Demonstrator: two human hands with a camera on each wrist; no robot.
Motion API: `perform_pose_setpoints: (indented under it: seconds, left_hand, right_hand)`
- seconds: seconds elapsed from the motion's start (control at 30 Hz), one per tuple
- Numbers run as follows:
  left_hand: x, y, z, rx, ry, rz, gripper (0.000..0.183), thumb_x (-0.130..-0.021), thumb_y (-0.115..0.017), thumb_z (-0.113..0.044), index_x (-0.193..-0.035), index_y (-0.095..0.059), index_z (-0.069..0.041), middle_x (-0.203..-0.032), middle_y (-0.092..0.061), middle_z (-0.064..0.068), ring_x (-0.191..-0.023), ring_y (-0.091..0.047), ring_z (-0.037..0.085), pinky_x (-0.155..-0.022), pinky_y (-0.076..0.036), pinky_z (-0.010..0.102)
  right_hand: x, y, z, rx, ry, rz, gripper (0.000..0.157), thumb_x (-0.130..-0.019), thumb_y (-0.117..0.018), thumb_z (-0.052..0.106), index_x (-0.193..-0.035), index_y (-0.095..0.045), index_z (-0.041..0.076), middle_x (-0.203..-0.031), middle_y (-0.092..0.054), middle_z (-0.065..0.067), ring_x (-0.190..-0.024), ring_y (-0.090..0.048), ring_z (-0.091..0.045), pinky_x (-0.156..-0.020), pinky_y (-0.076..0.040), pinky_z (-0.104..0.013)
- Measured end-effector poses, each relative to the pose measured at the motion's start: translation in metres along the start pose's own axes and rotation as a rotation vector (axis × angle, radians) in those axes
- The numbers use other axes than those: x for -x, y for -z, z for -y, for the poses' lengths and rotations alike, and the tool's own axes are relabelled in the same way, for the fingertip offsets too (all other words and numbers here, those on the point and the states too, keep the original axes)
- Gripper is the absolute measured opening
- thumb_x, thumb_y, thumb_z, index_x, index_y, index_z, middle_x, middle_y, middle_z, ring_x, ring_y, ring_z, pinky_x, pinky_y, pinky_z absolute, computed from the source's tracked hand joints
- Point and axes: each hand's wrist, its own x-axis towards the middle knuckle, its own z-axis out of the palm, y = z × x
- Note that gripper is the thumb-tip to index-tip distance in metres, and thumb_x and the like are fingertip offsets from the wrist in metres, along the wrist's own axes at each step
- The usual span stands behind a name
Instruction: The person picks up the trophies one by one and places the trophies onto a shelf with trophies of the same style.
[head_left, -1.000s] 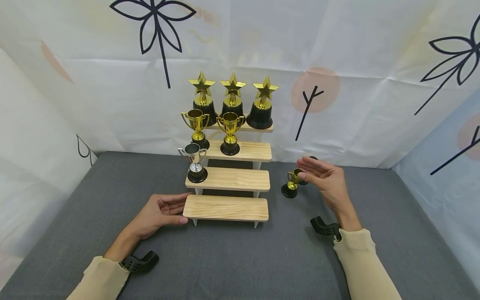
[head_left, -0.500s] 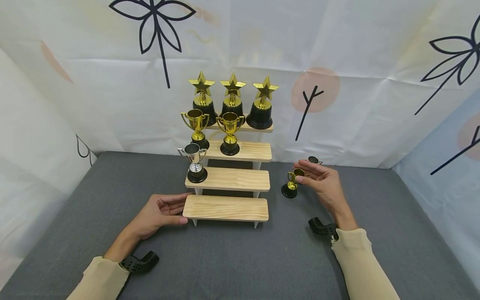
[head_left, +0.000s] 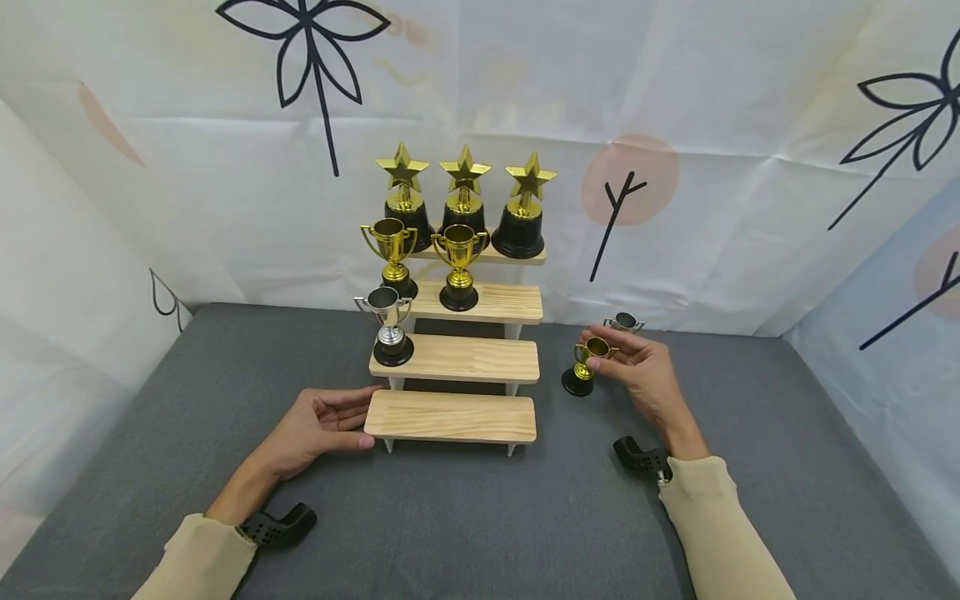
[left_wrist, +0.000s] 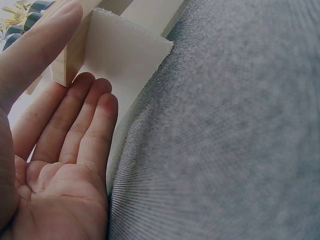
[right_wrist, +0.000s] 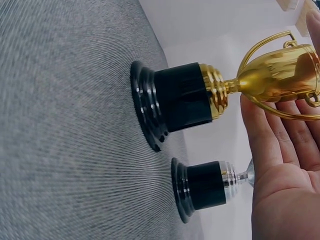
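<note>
In the head view my left hand is at the left end of the lowest step of a wooden tiered stand. Its fingers stretch out nearly straight under the step's edge, beside the white support in the left wrist view. To the right of the stand, my right hand is around the bowl of a small gold trophy cup. The thumb lies on the near side and fairly straight fingers behind. The cup's black base stands upright on the table. Behind the hand, a silver trophy cup is partly hidden.
Three gold star trophies line the top step. Below them stand two gold trophy cups, then one silver trophy cup at the left of the third step. A patterned white cloth hangs behind the grey table.
My right hand has moved left and slightly toward me, around the gold cup, uncovering the silver cup's rim behind. The gold cup and my left hand have stayed in place.
</note>
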Motion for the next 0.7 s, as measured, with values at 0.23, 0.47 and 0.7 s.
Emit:
perform_pose_setpoints:
  seconds: [0.23, 0.47, 0.7]
  left_hand:
    - [0.0001, 0.0003, 0.0, -0.006, 0.001, -0.001, 0.073, -0.079, -0.079, 0.014, -0.141, -0.04, 0.023, -0.142, -0.055, 0.022, -0.123, -0.061, 0.018, -0.101, -0.053, 0.034]
    - [0.0005, 0.0001, -0.0001, -0.009, 0.001, -0.004, 0.074, -0.079, -0.079, 0.014, -0.141, -0.04, 0.023, -0.141, -0.056, 0.02, -0.123, -0.061, 0.017, -0.101, -0.053, 0.034]
    - [0.0003, 0.0, -0.0001, -0.01, 0.001, -0.004, 0.074, -0.079, -0.079, 0.014, -0.141, -0.04, 0.023, -0.142, -0.054, 0.024, -0.123, -0.061, 0.017, -0.101, -0.053, 0.034]
  right_hand:
    - [0.0005, 0.0011, -0.0059, 0.032, -0.021, 0.002, 0.05, -0.085, -0.077, -0.01, -0.133, -0.062, -0.008, -0.12, -0.073, -0.004, -0.11, -0.069, -0.016, -0.091, -0.06, -0.027]
    - [0.0005, 0.0017, -0.0085, 0.035, -0.017, 0.011, 0.047, -0.085, -0.077, -0.008, -0.131, -0.065, -0.004, -0.119, -0.073, -0.004, -0.11, -0.069, -0.016, -0.091, -0.06, -0.026]
    - [-0.0003, 0.0023, -0.0099, 0.027, -0.022, 0.017, 0.047, -0.085, -0.077, -0.009, -0.13, -0.063, -0.01, -0.117, -0.074, -0.002, -0.109, -0.07, -0.015, -0.091, -0.06, -0.026]
